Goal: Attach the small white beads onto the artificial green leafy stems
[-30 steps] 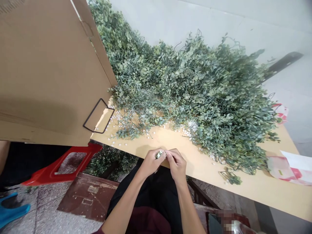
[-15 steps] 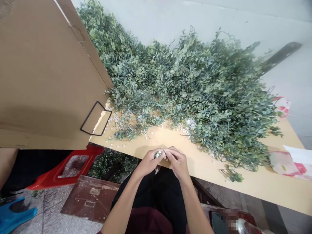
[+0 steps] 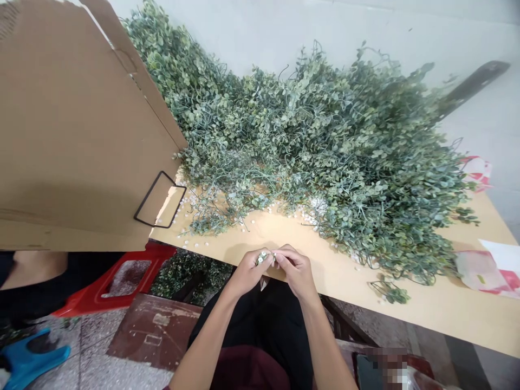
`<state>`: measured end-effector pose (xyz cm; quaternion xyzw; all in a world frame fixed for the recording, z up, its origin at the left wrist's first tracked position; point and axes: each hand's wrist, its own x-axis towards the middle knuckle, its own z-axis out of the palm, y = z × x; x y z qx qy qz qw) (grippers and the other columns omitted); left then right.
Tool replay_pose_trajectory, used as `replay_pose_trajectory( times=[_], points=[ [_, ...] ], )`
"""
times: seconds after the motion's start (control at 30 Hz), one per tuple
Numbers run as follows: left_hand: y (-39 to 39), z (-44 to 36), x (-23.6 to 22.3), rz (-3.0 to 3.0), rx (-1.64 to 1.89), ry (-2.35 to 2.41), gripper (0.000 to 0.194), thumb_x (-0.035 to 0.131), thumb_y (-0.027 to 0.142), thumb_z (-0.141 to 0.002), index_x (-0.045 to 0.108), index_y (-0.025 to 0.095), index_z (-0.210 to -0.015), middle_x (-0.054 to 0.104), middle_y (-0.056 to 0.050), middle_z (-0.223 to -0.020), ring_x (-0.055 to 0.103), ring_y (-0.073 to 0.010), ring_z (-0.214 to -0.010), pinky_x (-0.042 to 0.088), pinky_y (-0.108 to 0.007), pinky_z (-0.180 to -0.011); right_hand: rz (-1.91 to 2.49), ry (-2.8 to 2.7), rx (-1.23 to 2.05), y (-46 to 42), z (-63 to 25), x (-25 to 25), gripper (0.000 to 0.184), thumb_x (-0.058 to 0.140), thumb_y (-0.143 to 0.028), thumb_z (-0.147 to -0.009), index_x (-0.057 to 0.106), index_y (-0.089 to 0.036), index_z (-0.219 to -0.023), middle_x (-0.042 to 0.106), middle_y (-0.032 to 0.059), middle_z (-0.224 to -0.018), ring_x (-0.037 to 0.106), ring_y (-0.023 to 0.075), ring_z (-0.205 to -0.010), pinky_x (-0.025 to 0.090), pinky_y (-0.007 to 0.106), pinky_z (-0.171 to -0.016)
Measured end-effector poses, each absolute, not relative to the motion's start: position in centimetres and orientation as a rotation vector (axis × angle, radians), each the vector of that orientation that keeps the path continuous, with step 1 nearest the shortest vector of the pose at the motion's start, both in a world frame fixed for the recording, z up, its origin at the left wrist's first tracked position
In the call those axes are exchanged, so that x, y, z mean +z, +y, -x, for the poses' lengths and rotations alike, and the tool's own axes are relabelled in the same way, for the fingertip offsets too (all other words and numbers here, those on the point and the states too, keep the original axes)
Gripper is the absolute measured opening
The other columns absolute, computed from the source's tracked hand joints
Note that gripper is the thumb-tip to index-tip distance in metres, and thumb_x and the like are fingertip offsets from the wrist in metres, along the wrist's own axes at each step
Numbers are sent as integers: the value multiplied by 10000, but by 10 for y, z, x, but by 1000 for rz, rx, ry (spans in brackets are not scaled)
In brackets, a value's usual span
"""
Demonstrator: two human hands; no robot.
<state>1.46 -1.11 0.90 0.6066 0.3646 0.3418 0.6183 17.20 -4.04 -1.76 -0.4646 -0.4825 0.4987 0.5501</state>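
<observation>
My left hand [image 3: 247,271] and my right hand [image 3: 296,269] meet at the near edge of a tan tabletop [image 3: 426,303]. Both are closed in a pinch on a small green sprig with pale beads [image 3: 265,257], held between their fingertips. Just beyond the hands lies a big heap of artificial green foliage [image 3: 317,151] that covers most of the table. Several small white beads [image 3: 190,208] are scattered on the wood along the heap's near side. One loose sprig [image 3: 388,292] lies apart to the right.
A large cardboard box flap [image 3: 73,130] with a black wire handle [image 3: 159,199] stands at the left. A red stool [image 3: 109,279], a brown board [image 3: 152,327] and a blue object [image 3: 28,360] sit on the floor. Red and white plastic bags [image 3: 487,268] lie at the table's right.
The view has shifted slightly down and left. Both hands stay pinched together on the sprig at the table's edge, with only small finger movement.
</observation>
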Motion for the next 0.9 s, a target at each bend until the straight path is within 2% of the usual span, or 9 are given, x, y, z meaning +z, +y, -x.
replay_pose_trajectory(
  times=[0.4,0.9],
  points=[
    [-13,-16,0,-1345,792,897,300,476,362,-921,527,153,-712,501,14,-673,432,-110,-624,353,-219,-612,1221,-1272,1011,-42,-167,-10,176,585,-289,-918,744,-229,-963,594,33,-763,577,176,-705,469,315,-654],
    [-13,-17,-3,-1300,826,881,316,470,380,-928,495,157,-706,429,28,-649,386,-103,-605,335,-218,-593,1215,-1289,987,-43,-165,-13,185,567,-265,-929,731,-235,-1009,600,37,-793,583,181,-732,467,322,-670]
  ],
)
